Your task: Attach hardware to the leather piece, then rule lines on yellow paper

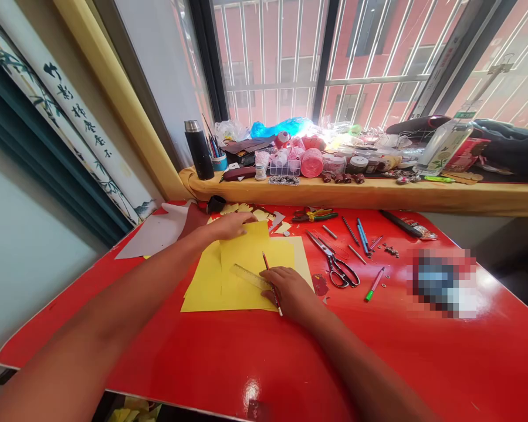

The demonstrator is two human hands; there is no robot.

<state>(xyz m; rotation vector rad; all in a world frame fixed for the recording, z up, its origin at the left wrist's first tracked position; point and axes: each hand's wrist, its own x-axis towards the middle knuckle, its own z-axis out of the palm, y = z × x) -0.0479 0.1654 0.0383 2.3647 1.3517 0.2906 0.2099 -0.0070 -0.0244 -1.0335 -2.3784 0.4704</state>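
From the head view: left hand open and flat, fingers together, pressing on the far part of the yellow paper, no grip on anything. Right hand half closed around a red pencil, fingers at the right end of a clear ruler. Yellow paper between both hands, in overlapping layers on a pale card, atop a glossy red table.

Paper likely light, thin and soft, apt to slide; best held by flat pressure or lifted by an edge. Ruler likely light, stiff and slick; safest pinned along its middle. Its long axis slanting across the paper, right end lower and toward the right hand. Pencil slender and stiff, long axis running away from the body; sharpened end hard to tell.

Right of the right hand: scissors, green marker. Beyond it: pliers. Left of the left hand: white sheet. Past both hands: thermos on a ledge.
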